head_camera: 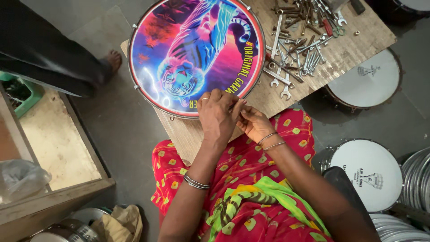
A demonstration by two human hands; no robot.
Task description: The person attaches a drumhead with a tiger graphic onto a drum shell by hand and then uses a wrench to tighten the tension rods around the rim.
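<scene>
A drum (pixel 195 54) printed with a neon blue-and-pink tiger on purple; red cloth (pixel 251 179) dotted yellow-green; white-skinned drums (pixel 365 172); brown wooden worktop (pixel 354 38).

Drum (pixel 197 54) sits on the counter (pixel 268 101), spanners (pixel 295 40) piled to its right, more drums (pixel 365 172) on the floor further right.

A heap of steel spanners (pixel 295 40) lay on the worktop (pixel 358 31). Two white-headed drums (pixel 365 83) (pixel 365 172) stood on the grey floor (pixel 121 130), metal hoops (pixel 416 172) stacked beside them. Another person's bare foot (pixel 112 60) rested near a wooden box (pixel 58 148).
</scene>
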